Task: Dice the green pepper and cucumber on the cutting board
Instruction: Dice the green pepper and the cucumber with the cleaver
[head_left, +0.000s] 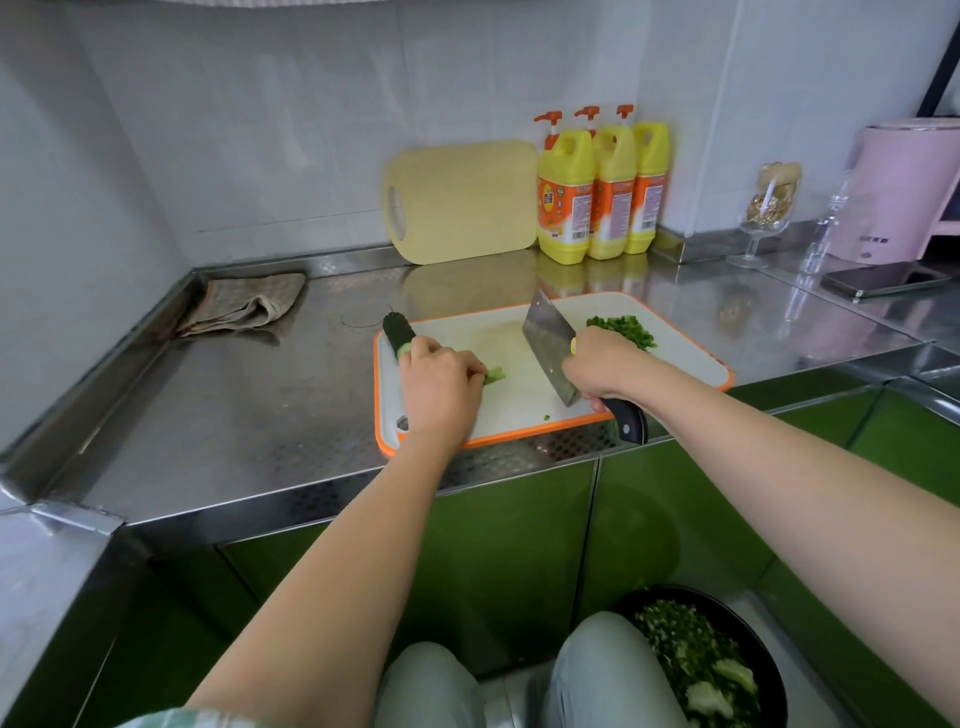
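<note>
Cucumber work looks to be the step in hand, since a heap of diced green pepper (622, 328) already lies at the far right of the white plastic cutting board with an orange rim (519, 439). The left hand (440, 385) is curled over the dark green bumpy cucumber (396, 331), pinning it to the board's left side. Its dark end pokes out behind the knuckles and a pale cut bit shows at the fingertips.

The right hand (605, 370) grips the black handle of a broad steel cleaver (549, 338). The blade is tilted, its heel low near the board, standing apart from the cucumber.

Next, I judge, the blade must come across to the fingertips and drop just beside them, with the knuckles tucked back.

A folded beige cloth (244, 306) lies on the stainless steel bench (234, 405) to the left. A pale yellow spare board (462, 202) and three yellow detergent bottles (597, 197) stand at the wall. A black bowl of chopped greens (701, 660) sits down by the knees. Nothing blocks the cut.
</note>
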